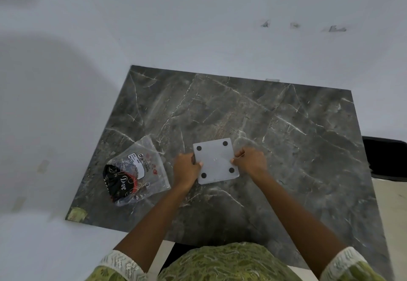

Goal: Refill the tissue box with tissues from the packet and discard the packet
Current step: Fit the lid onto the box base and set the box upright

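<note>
The tissue box (pixel 215 160) is a flat white square lying upside down on the dark marble table (pixel 286 148), its underside up with black round feet at the corners. My left hand (pixel 186 168) grips its left edge and my right hand (pixel 250 159) grips its right edge. The tissue packet (pixel 137 171) is a clear plastic bag with a printed label and black and red print. It lies crumpled on the table to the left of the box, apart from my hands. Whether tissues are inside either one I cannot tell.
White walls close the table in at the back and the left. A dark object (pixel 385 157) sits off the table's right edge. A greenish patch (pixel 76 214) marks the table's front left corner.
</note>
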